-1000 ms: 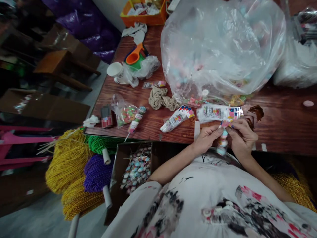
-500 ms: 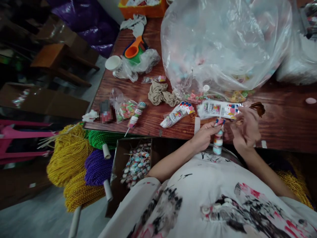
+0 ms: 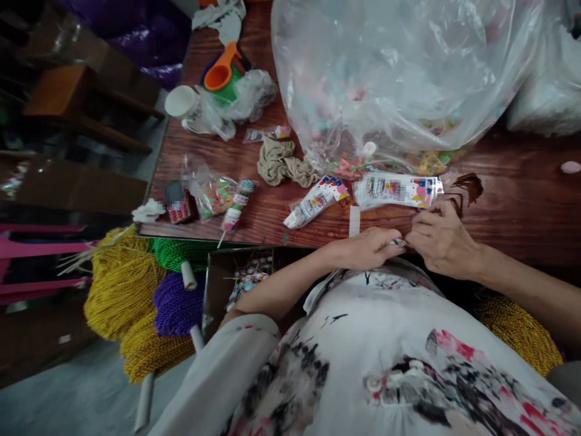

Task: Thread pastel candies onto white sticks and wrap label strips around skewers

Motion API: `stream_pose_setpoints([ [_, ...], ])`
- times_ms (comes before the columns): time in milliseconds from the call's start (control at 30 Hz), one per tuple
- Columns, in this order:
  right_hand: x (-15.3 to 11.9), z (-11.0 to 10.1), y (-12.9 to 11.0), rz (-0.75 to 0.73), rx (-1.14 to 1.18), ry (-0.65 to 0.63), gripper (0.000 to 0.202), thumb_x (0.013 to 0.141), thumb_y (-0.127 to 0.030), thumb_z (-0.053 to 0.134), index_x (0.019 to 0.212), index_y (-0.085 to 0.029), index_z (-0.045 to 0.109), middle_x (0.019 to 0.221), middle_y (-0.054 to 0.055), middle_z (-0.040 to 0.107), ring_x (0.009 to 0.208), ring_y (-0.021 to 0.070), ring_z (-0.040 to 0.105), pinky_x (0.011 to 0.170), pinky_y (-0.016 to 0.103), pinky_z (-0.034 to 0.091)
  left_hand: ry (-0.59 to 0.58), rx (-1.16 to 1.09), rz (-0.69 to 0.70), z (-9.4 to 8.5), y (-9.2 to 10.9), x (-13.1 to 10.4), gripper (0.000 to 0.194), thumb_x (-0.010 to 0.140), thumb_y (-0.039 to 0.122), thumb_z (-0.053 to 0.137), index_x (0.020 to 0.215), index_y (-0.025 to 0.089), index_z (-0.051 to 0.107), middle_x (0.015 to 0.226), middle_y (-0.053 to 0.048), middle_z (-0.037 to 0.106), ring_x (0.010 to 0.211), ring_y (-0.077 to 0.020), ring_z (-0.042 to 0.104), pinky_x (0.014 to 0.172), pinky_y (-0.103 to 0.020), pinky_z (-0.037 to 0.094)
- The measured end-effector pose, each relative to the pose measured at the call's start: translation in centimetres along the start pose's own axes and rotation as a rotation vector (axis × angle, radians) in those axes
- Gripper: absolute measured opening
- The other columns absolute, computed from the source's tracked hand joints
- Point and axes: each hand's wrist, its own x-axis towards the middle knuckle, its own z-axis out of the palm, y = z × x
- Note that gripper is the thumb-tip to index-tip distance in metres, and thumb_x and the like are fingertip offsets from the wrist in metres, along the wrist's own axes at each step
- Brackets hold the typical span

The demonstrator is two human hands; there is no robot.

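My left hand (image 3: 374,247) is closed in a pinch at the table's front edge. A bit of the printed clear wrapper of a marshmallow skewer (image 3: 397,241) shows at its fingertips; the rest of the skewer is hidden below the hand. My right hand (image 3: 442,239) is curled closed, its fingertips meeting the wrapper end, and what they pinch is hidden. Just beyond the right hand lie brown twist ties (image 3: 469,184). A stack of flat printed wrappers (image 3: 393,189) lies behind the hands, with further wrappers (image 3: 315,203) to its left.
A big clear bag of sweets (image 3: 399,72) fills the back. Leftward lie a wrapped marshmallow skewer (image 3: 236,209), a bag of gummies (image 3: 213,197), a beige cloth (image 3: 281,163) and an orange scoop (image 3: 218,75). Below the edge stand a box of skewers (image 3: 218,290) and yellow cord bundles (image 3: 122,284).
My right hand has come left from beside the twist ties to my left fingertips, its fingers closing. The skewer, upright in my left hand before, is now mostly hidden. The view has shifted.
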Motion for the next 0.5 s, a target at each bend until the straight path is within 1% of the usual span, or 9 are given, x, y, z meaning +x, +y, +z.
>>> stream_pose_setpoints([
  [67,-0.1,0.5,0.1,0.119,0.112,-0.082,0.026,0.090,-0.017,0.049,0.066,-0.020,0.058,0.066,0.001,0.060,0.070,0.0176,0.055,0.076,0.039,0.038,0.169,0.406,0.036,0.6,0.2,-0.2,0.023,0.098,0.029,0.042,0.082,0.017,0.054,0.084,-0.007,0.059,0.082,-0.0183,0.057,0.082,-0.035,0.051],
  [100,-0.2,0.6,0.1,0.168,0.185,-0.132,0.029,0.093,-0.020,0.049,0.066,-0.020,0.060,0.065,0.001,0.061,0.067,0.0165,0.055,0.070,0.036,0.037,0.226,0.522,0.037,0.8,0.2,-0.3,0.021,0.097,0.025,0.040,0.084,0.016,0.054,0.088,-0.008,0.059,0.085,-0.0190,0.057,0.085,-0.036,0.050],
  [167,-0.3,0.7,-0.1,0.235,0.230,-0.140,0.029,0.095,-0.024,0.049,0.070,-0.020,0.064,0.068,0.001,0.064,0.068,0.0160,0.057,0.069,0.034,0.037,0.282,0.538,0.027,1.1,0.1,-0.3,0.023,0.096,0.024,0.039,0.080,0.017,0.053,0.083,-0.006,0.058,0.081,-0.0176,0.055,0.083,-0.034,0.049],
  [200,-0.4,0.6,-0.5,0.250,0.171,-0.082,0.025,0.095,-0.024,0.051,0.077,-0.021,0.067,0.074,0.002,0.068,0.076,0.0176,0.061,0.074,0.036,0.038,0.294,0.449,0.013,1.1,0.0,-0.3,0.024,0.095,0.026,0.040,0.075,0.018,0.051,0.077,-0.004,0.055,0.075,-0.0157,0.053,0.078,-0.031,0.049],
  [267,-0.7,0.5,-1.4,0.230,-0.047,0.082,0.016,0.094,-0.025,0.056,0.098,-0.026,0.072,0.097,0.004,0.075,0.100,0.0240,0.062,0.090,0.045,0.034,0.275,0.119,-0.061,0.9,-0.3,-0.2,0.027,0.092,0.031,0.042,0.069,0.018,0.047,0.066,0.001,0.049,0.062,-0.0115,0.048,0.065,-0.025,0.044],
  [333,-1.2,0.4,-2.4,0.155,-0.193,0.175,0.027,0.091,-0.025,0.063,0.116,-0.035,0.068,0.116,0.001,0.074,0.116,0.0275,0.058,0.101,0.053,0.025,0.189,-0.288,-0.192,0.5,-0.6,-0.1,0.027,0.087,0.037,0.048,0.069,0.018,0.047,0.061,0.003,0.048,0.051,-0.0083,0.044,0.053,-0.022,0.038],
  [367,-1.5,0.5,-2.7,0.105,-0.212,0.192,0.032,0.091,-0.024,0.064,0.119,-0.039,0.067,0.118,-0.001,0.073,0.118,0.0270,0.058,0.103,0.055,0.022,0.121,-0.467,-0.261,0.3,-0.8,0.0,0.026,0.084,0.040,0.052,0.070,0.018,0.049,0.060,0.003,0.050,0.047,-0.0075,0.044,0.049,-0.021,0.035],
  [433,-2.1,1.0,-2.8,0.014,-0.193,0.215,0.033,0.090,-0.020,0.063,0.115,-0.040,0.067,0.111,-0.004,0.075,0.114,0.0241,0.060,0.104,0.054,0.022,-0.043,-0.715,-0.363,0.0,-1.0,0.0,0.028,0.076,0.043,0.061,0.073,0.017,0.052,0.060,0.003,0.054,0.042,-0.0073,0.044,0.045,-0.021,0.034],
  [500,-2.8,1.6,-2.6,-0.047,-0.155,0.213,0.026,0.090,-0.018,0.059,0.106,-0.037,0.069,0.095,-0.005,0.076,0.105,0.0210,0.063,0.103,0.053,0.024,-0.205,-0.801,-0.406,-0.2,-1.3,0.0,0.034,0.072,0.046,0.068,0.071,0.016,0.053,0.059,0.002,0.056,0.042,-0.0075,0.044,0.045,-0.022,0.036],
])
